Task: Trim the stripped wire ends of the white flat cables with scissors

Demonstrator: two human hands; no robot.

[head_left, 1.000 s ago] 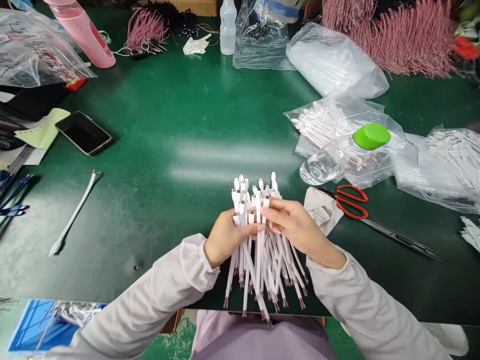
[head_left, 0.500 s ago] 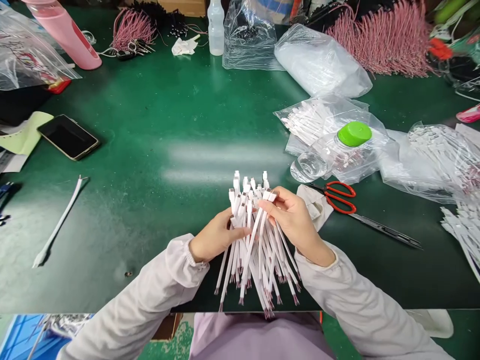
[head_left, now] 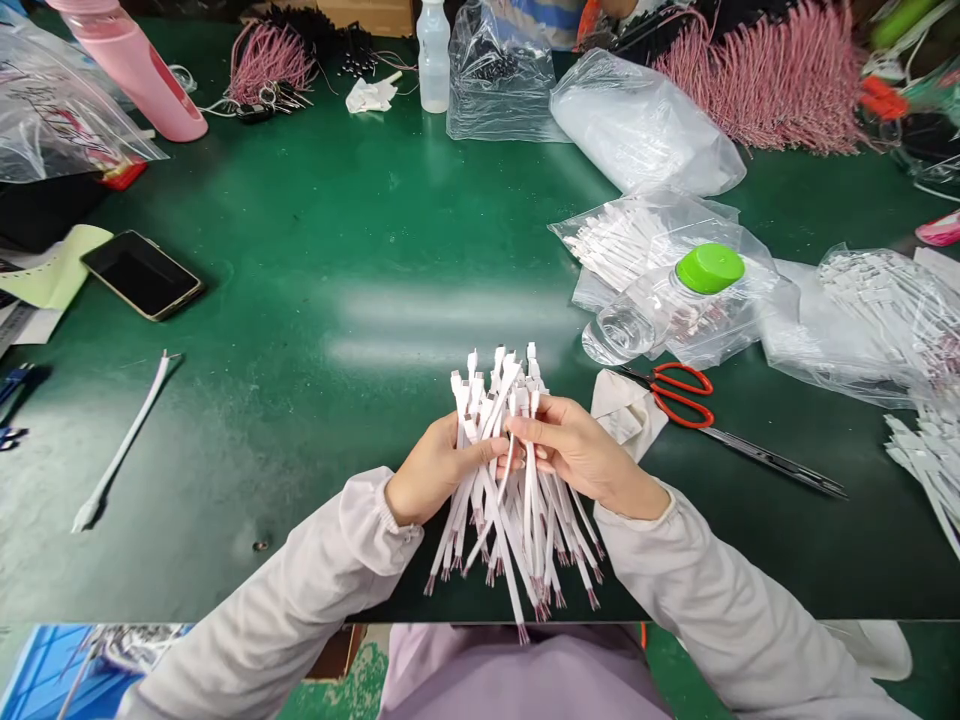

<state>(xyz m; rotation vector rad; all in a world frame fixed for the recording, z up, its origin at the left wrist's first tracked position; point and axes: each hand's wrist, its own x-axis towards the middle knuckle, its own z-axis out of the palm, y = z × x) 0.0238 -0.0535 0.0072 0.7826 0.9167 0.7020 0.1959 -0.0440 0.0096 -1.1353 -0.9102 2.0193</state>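
Note:
A loose bundle of short white cables [head_left: 517, 500] is held between my two hands near the table's front edge. Their white plugs point away from me, and stripped reddish wire ends fan out toward me. My left hand [head_left: 439, 465] wraps the bundle's left side, its thumb lying across the cables. On the right side, my right hand [head_left: 581, 450] is closed on cables just below the plugs, thumb pressed against them. The fingers behind the bundle are mostly hidden. One single white cable [head_left: 127, 440] lies apart on the left of the table.
Red-handled scissors [head_left: 682, 395] and tweezers [head_left: 772, 462] lie right of my hands. Beyond them are a clear bottle with a green cap [head_left: 709, 268] and bags of white cables [head_left: 622, 235]. A phone [head_left: 142, 273] and a pink bottle [head_left: 142, 75] are on the left.
My right hand has moved slightly down and left, with its fingers lower on the cables. Several cables have shifted in the bundle, and one now slants down across its middle.

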